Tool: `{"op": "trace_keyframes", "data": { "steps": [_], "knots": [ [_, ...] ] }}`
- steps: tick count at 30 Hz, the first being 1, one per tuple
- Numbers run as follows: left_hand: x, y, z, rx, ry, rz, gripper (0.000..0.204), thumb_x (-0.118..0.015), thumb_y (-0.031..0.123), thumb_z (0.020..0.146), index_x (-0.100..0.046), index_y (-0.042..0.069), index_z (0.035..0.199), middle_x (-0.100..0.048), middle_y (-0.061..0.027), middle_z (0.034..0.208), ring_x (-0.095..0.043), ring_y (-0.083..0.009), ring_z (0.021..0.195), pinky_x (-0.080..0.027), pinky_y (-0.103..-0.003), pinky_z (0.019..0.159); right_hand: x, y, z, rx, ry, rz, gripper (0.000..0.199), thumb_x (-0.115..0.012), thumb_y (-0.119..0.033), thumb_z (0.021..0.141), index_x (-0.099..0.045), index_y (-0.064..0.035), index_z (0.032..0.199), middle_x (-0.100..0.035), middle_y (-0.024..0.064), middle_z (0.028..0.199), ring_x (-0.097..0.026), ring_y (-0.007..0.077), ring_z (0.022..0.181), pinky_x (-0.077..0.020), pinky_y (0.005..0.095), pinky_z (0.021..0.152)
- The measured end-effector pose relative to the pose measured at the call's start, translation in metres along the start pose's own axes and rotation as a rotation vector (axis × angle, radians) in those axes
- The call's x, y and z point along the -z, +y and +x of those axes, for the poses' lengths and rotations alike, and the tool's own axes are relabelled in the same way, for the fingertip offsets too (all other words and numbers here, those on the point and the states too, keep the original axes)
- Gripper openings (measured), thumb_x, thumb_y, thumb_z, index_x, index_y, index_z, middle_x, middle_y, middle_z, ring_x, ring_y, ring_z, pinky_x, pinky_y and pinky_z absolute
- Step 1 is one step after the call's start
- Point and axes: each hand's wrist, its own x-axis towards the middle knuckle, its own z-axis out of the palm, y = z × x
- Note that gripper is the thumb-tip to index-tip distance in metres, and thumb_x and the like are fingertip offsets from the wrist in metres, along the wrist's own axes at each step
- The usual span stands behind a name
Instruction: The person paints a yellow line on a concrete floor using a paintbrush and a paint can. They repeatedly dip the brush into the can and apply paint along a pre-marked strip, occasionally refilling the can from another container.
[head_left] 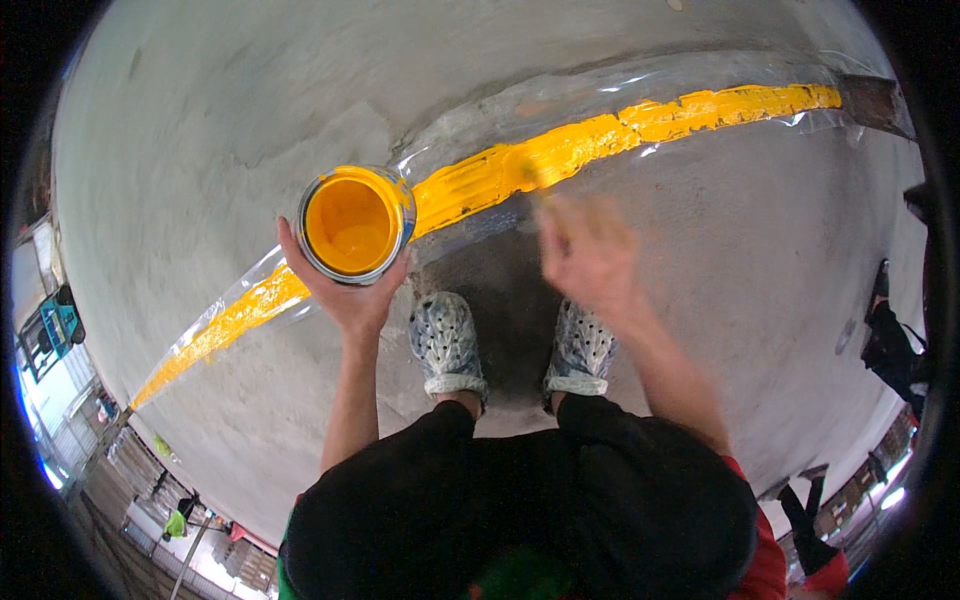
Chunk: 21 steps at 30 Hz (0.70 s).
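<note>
My left hand [350, 303] is wrapped round the near side of an open metal paint can [409, 212], tilted so that the yellow paint [350, 225] inside shows. Below the can runs a wide band of wet yellow paint [580, 145] on the concrete floor. My right hand [592, 245], smeared by motion, is closed on what looks like a paintbrush [526, 173]. Its yellow-coated end is over the middle of the band, and its handle is mostly hidden by the fingers. Clear plastic film [425, 155] borders the band on both sides.
My feet, in speckled clogs [446, 338], stand just on the near side of the band. A dark plate [875, 105] lies at its right end. Other people [890, 345] are at the right edge. A teal vehicle [55, 330] stands at the far left.
</note>
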Motion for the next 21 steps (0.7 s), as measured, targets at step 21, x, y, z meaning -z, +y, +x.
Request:
{"op": "trace_keyframes", "data": {
  "steps": [21],
  "knots": [
    [-0.002, 0.012, 0.012, 0.012, 0.013, 0.000, 0.129, -0.093, 0.020, 0.059, -0.011, 0.006, 0.157, -0.031, -0.0143, 0.150, -0.038, -0.0282, 0.139, -0.027, -0.043, 0.118, 0.002, 0.006, -0.012, -0.183, 0.071, 0.236, 0.019, -0.075, -0.009, 0.082, -0.069, -0.0050, 0.100, -0.067, 0.0135, 0.083, -0.065, 0.0286, 0.069, -0.0530, 0.0389, 0.061]
  ]
}}
